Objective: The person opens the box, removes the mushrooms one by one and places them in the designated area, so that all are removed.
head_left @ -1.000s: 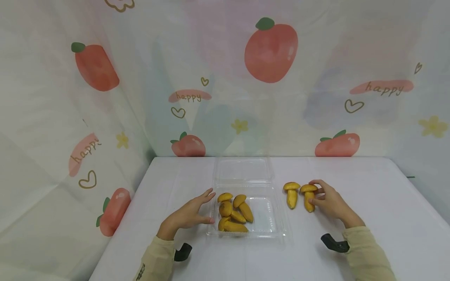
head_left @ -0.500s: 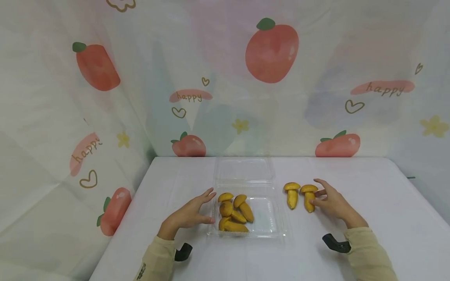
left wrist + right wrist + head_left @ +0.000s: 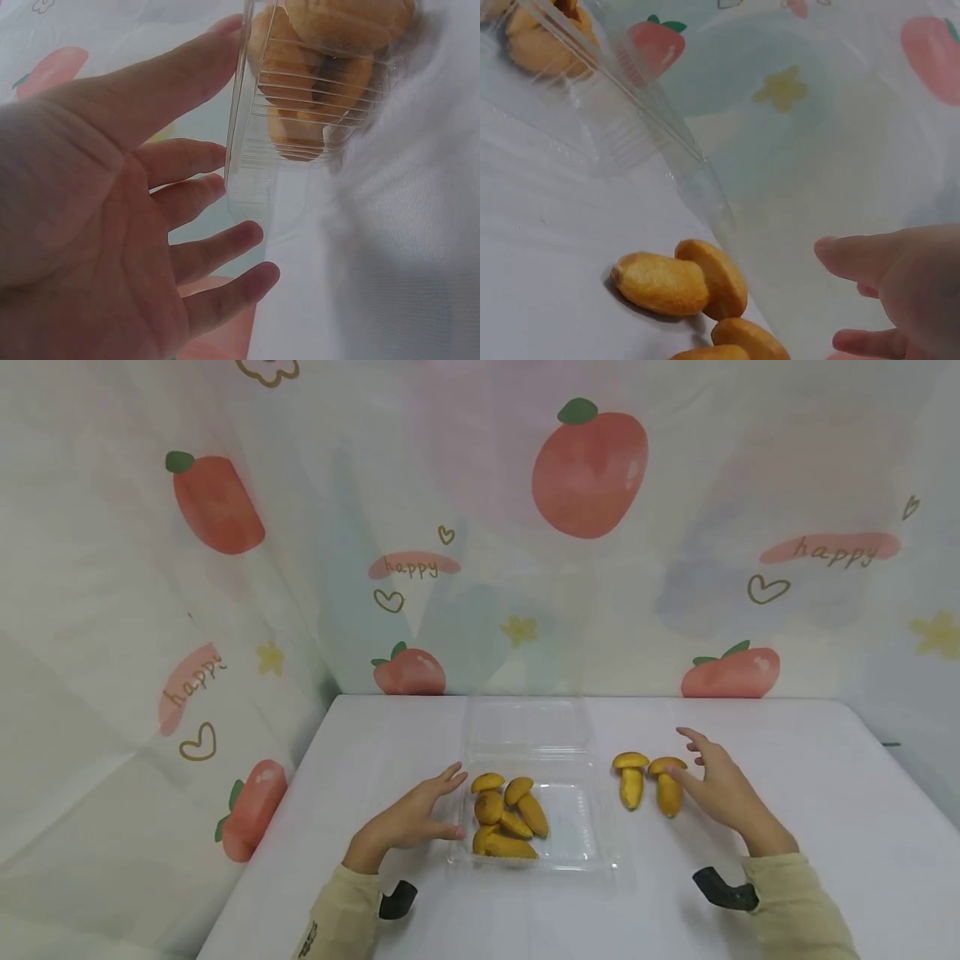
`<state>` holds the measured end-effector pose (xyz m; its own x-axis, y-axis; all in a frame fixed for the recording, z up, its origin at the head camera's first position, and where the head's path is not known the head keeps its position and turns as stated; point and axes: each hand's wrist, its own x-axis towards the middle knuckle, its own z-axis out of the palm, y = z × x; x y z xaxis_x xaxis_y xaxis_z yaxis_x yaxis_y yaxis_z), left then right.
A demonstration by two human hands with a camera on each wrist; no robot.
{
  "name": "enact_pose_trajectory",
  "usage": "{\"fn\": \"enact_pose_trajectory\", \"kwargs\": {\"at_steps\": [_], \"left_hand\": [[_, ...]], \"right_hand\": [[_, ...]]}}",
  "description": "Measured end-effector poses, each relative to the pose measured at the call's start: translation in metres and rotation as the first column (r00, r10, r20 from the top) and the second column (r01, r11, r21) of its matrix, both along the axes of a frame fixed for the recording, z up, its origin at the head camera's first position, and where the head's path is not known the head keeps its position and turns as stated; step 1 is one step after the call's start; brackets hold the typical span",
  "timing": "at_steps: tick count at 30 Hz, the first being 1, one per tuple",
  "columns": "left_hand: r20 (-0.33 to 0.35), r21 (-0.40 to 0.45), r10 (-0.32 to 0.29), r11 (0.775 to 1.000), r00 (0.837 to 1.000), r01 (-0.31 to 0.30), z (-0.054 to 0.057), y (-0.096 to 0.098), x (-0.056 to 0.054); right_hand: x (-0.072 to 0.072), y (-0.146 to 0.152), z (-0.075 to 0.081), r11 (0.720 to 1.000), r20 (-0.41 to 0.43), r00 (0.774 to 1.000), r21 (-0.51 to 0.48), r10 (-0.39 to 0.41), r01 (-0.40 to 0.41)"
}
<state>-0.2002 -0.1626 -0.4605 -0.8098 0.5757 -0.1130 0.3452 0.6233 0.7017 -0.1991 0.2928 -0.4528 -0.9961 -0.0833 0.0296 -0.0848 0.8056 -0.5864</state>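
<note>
1. Fingers of the right hand (image 3: 723, 789) are spread and released; in the head view we see its thumb overlap the cap of the nearest mushroom (image 3: 670, 797), while the right wrist view shows the two apart
2. That mushroom lies on the white table (image 3: 562, 918), cap toward the backdrop (image 3: 465, 627); a second mushroom (image 3: 632, 789) lies just beside it on the left, turned the same way
3. Left of this pair we find a clear plastic container (image 3: 572, 827), with four mushrooms (image 3: 534, 817) grouped in its left half
4. At its left side the left hand (image 3: 405, 818) has extended, unclenched fingers; we cannot tell whether every fingertip touches the wall
5. Beyond the container we note its lid (image 3: 525, 725), open toward the backdrop
6. Both wrists emerge from beige sleeves (image 3: 798, 906), each with a curved black piece (image 3: 725, 890) beside it
7. Behind all, we see printed red fruit, hearts, yellow flowers and "happy" on the backdrop
</note>
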Motion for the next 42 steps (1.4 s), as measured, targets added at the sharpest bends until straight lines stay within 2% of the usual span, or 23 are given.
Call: {"fn": "enact_pose_trajectory", "kwargs": {"at_steps": [7, 12, 18, 21, 25, 33, 42], "left_hand": [[0.017, 0.009, 0.008, 1.000, 1.000, -0.008, 0.000, 0.004, 0.000], [0.003, 0.003, -0.003, 1.000, 1.000, 0.003, 0.001, 0.005, -0.001], [0.013, -0.006, 0.018, 1.000, 1.000, -0.018, 0.002, 0.003, 0.001], [0.014, -0.005, 0.016, 1.000, 1.000, -0.016, 0.004, 0.001, 0.001], [0.005, 0.004, -0.004, 1.000, 1.000, 0.004, 0.005, 0.002, -0.001], [0.016, 0.004, 0.016, 1.000, 1.000, -0.016, 0.007, 0.003, 0.003], [-0.002, 0.004, -0.001, 1.000, 1.000, 0.001, 0.007, 0.001, 0.004]], "right_hand": [[0.012, -0.031, 0.013, 0.996, -0.083, 0.995, -0.062, 0.054, -0.060], [0.020, -0.061, 0.020, 0.989, -0.167, 0.981, -0.091, 0.097, -0.113], [0.025, -0.103, 0.010, 0.972, -0.309, 0.939, -0.128, 0.150, -0.198], [0.027, -0.119, 0.004, 0.958, -0.338, 0.924, -0.151, 0.181, -0.243], [0.032, -0.131, 0.000, 0.940, -0.313, 0.922, -0.180, 0.226, -0.291], [0.033, -0.149, -0.012, 0.894, -0.232, 0.906, -0.199, 0.354, -0.400], [0.033, -0.157, -0.016, 0.870, -0.100, 0.895, -0.211, 0.434, -0.445]]}}
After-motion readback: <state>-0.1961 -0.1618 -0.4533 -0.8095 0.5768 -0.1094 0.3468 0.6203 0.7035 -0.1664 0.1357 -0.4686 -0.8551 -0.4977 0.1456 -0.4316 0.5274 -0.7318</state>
